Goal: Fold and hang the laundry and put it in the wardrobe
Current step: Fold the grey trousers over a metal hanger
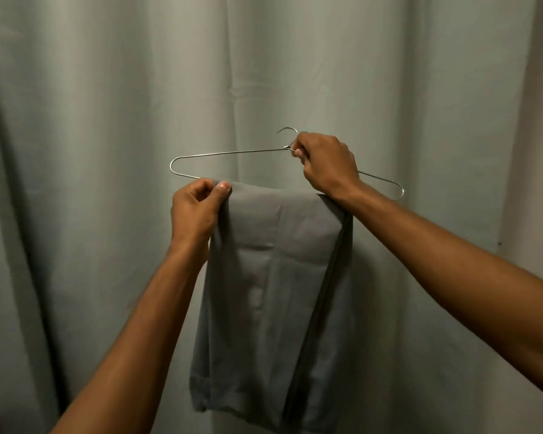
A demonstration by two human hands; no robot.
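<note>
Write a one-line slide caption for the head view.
Right hand grips wire hanger while left hand pinches folded grey trousers draped over its bar.

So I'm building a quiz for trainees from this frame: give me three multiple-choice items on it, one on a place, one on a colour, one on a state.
1. Where does the garment sit on the wire hanger?
A. Draped over the bottom bar
B. Clipped to the hook
C. Lying on a table

2. What colour is the garment?
A. Red
B. Grey
C. Black with white stripes

3. What is the right hand doing?
A. Hanging open, idle
B. Gripping the hanger just below its hook
C. Pulling the curtain aside

Answers:
1 A, the folded cloth hangs down from the lower wire.
2 B, it is plain grey all over.
3 B, its fingers are curled round the wire at the neck, while the left hand pinches the garment's top edge.
</note>
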